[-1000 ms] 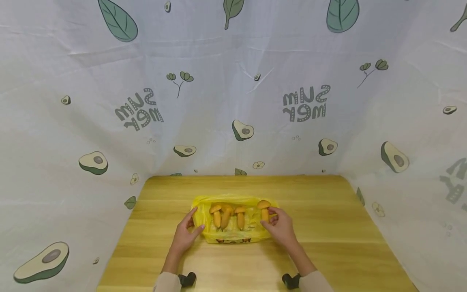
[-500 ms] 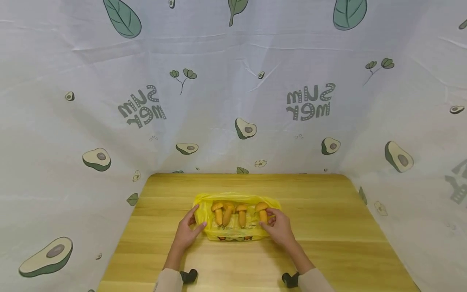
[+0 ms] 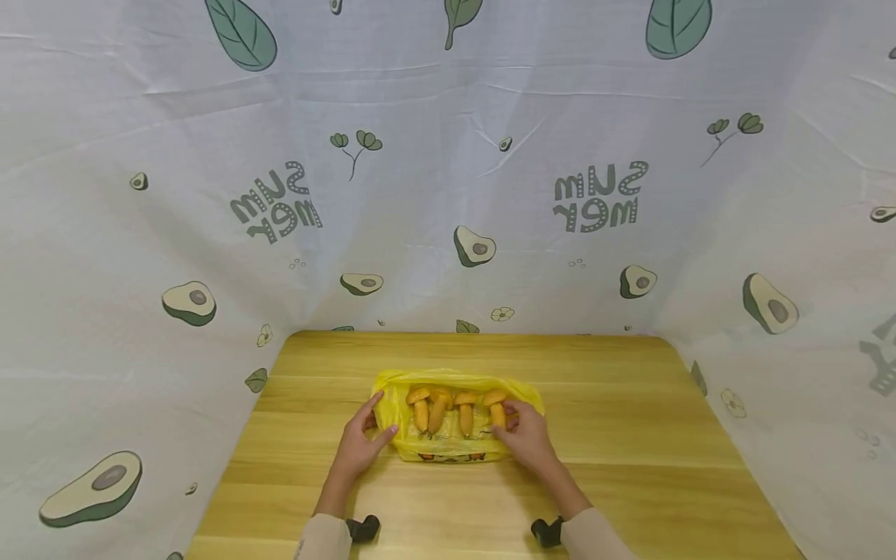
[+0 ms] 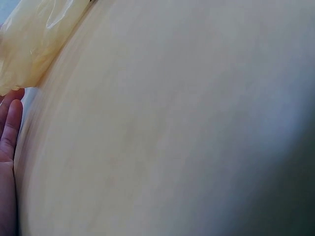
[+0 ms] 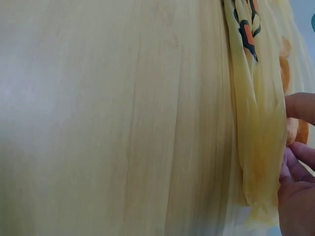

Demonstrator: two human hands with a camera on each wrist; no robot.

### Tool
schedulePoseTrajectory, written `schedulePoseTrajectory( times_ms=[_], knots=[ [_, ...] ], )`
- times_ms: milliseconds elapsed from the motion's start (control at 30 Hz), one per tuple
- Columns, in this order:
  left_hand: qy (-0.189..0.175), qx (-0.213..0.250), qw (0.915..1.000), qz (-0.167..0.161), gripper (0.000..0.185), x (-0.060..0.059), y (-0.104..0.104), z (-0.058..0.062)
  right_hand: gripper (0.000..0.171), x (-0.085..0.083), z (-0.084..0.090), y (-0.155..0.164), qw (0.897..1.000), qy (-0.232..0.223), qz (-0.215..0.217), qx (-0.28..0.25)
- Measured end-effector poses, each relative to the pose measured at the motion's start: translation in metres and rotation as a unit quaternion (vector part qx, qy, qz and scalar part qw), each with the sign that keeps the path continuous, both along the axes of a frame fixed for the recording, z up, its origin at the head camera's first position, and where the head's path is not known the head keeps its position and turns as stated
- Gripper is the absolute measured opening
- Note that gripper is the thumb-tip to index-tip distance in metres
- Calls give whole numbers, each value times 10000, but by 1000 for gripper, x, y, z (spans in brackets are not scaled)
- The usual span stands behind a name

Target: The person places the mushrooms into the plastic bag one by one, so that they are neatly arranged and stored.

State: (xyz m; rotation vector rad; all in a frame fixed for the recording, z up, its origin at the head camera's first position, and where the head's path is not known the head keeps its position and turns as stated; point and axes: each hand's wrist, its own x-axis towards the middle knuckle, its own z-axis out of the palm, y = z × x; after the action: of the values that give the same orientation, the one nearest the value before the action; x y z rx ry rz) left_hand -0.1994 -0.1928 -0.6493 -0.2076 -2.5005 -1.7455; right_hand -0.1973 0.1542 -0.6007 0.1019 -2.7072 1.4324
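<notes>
A yellow plastic bag (image 3: 448,446) lies mouth up on the wooden table, its sides folded down. Three orange-brown mushrooms, among them a middle mushroom (image 3: 465,416), lie side by side inside, caps away from me. My left hand (image 3: 355,449) holds the bag's left end, thumb over the rim and index finger along the edge. At the bag's right end, my right hand (image 3: 528,442) pinches another mushroom (image 3: 496,406) by its stem, cap pointing away. In the right wrist view, the bag's wall (image 5: 263,147) partly hides that mushroom (image 5: 292,129).
Wooden tabletop (image 3: 455,505) surrounds the bag. A white curtain (image 3: 420,194) printed with avocados and leaves hangs behind and at both sides. Black wrist-worn devices show at each cuff, such as the left device (image 3: 363,530).
My right hand has moved left and slightly down with the pinched mushroom, bringing it nearer the others in the bag. The left hand stays at the bag's left end. The head view has shifted slightly.
</notes>
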Motion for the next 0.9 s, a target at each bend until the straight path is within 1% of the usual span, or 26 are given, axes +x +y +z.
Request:
schedulePoseTrajectory(
  times_ms=[167,267,533,633,767,900],
  knots=[
    [87,40,10000,-15,76,1,2,0,52,-2,-5,-2,9999,-81,17,118],
    [129,-51,9999,-40,76,2,2,0,54,-3,-9,-2,9996,-185,26,231],
    [82,-79,9999,-24,76,3,4,3,56,-6,-10,-2,9992,-178,11,352],
    [31,-42,10000,-4,76,2,3,2,58,-6,-11,-3,9991,-208,-26,366],
    [-5,2,10000,-26,75,2,2,0,57,-3,-11,-2,9993,-149,-118,337],
    [-101,23,9999,-31,76,3,0,-1,52,1,-8,2,9993,176,-180,283]
  ],
)
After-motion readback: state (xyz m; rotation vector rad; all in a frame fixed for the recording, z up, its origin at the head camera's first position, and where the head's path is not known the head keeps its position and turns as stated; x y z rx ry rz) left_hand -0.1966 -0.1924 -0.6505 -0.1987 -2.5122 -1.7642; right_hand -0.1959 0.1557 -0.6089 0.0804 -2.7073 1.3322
